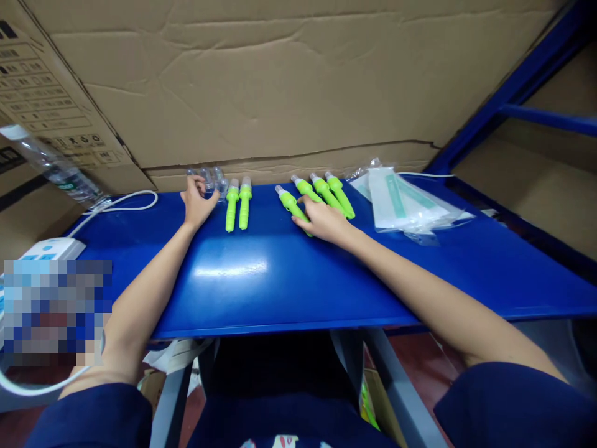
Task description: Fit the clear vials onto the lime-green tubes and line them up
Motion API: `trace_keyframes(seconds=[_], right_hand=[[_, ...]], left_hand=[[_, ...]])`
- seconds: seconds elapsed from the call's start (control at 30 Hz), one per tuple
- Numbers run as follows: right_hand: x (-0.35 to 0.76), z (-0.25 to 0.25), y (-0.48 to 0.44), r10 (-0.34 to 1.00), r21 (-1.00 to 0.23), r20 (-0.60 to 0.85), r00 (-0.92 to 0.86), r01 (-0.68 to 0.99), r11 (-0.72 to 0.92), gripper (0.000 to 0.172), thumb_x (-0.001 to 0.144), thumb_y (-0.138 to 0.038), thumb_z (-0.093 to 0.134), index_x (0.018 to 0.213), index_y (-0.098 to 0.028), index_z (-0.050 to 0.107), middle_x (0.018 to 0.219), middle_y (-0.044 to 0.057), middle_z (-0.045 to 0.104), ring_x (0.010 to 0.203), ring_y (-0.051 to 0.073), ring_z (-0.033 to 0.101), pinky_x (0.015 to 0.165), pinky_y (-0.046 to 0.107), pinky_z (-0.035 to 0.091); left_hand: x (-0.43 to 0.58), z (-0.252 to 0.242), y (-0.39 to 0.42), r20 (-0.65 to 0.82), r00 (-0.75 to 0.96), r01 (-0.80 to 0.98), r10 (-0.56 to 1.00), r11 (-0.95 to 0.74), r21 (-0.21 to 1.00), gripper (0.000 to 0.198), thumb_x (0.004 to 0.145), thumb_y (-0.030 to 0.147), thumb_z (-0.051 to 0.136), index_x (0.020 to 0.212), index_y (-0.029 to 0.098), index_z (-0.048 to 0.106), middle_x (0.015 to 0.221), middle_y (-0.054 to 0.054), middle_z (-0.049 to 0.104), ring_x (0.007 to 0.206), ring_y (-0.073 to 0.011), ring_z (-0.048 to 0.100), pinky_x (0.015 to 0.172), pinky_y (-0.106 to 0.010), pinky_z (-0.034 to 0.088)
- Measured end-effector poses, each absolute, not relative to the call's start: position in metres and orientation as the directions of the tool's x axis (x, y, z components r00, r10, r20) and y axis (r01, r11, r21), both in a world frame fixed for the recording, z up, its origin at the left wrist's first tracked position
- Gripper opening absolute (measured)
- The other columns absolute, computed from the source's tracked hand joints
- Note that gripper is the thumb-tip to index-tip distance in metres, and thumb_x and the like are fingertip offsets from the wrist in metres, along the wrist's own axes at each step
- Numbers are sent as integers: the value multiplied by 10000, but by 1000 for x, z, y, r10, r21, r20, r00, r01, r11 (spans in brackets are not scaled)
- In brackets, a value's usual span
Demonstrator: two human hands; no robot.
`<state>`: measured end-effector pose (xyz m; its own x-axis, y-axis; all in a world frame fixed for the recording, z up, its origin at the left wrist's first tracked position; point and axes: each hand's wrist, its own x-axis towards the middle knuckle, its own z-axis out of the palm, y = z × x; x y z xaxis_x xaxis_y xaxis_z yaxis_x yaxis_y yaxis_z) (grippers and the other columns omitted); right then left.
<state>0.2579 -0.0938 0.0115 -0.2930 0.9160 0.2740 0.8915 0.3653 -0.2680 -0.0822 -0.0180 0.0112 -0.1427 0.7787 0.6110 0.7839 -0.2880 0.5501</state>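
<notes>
Several bright green pen-shaped parts with clear tips lie on a blue table [280, 274]. Two of them [237, 205] lie side by side at the left. The others [326, 190] fan out at the right. My right hand [321, 221] rests flat over the leftmost green part [288, 200] of the right group, fingers touching it. My left hand [196, 202] lies at the table's far edge with its fingers on a small pile of clear plastic caps [212, 179].
Clear plastic sachets [401, 202] lie to the right of the green parts. A cardboard wall [280, 81] backs the table. A plastic bottle [51, 165], a white cable [130, 202] and a power strip [46, 249] sit at the left.
</notes>
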Motion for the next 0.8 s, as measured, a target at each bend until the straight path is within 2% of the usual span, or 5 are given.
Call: trace_keyframes(seconds=[0.2, 0.37, 0.53, 0.63, 0.8], right_hand=[[260, 14, -96, 923, -303, 257, -285, 884, 357, 454, 947, -445, 557, 1307, -169, 556, 1000, 186, 710, 949, 422, 700, 825, 572, 531], [257, 21, -100, 940, -288, 203, -274, 901, 325, 467, 960, -418, 516, 1346, -157, 542, 1099, 206, 702, 1024, 438, 687, 855, 580, 528], [251, 34, -111, 957, -255, 135, -257, 924, 284, 512, 972, -437, 475, 1388, -140, 513, 1172, 203, 694, 1091, 428, 670, 886, 551, 531], [250, 36, -114, 962, -240, 116, -246, 933, 267, 518, 971, -439, 469, 1383, -128, 511, 1217, 209, 683, 1129, 429, 657, 892, 540, 534], [255, 24, -105, 940, -249, 195, -279, 913, 322, 490, 951, -435, 516, 1352, -154, 537, 1130, 200, 708, 1040, 422, 688, 854, 554, 541]], left_hand=[[-76, 18, -29, 590, -31, 766, 806, -360, 532, 655, 756, 263, 701, 1358, 220, 447, 1275, -84, 674, 1125, -268, 676, 1079, -481, 397], [-80, 22, -32, 442, 143, 787, 885, -373, 492, 394, 814, 244, 552, 1183, 227, 689, 1192, -46, 751, 1202, -258, 655, 1164, -465, 334], [-92, 23, -26, 335, 243, 802, 910, -383, 459, 410, 879, 300, 382, 1062, 243, 745, 1223, -62, 707, 1252, -290, 589, 1149, -513, 362], [-94, 22, -25, 265, 259, 839, 929, -352, 415, 455, 848, 350, 446, 1221, 247, 684, 1349, -105, 607, 1376, -343, 485, 1162, -605, 308], [-92, 16, -23, 326, 155, 882, 933, -279, 379, 891, 743, 527, 688, 1526, 246, 368, 1504, -212, 425, 1457, -438, 364, 1123, -671, 318]])
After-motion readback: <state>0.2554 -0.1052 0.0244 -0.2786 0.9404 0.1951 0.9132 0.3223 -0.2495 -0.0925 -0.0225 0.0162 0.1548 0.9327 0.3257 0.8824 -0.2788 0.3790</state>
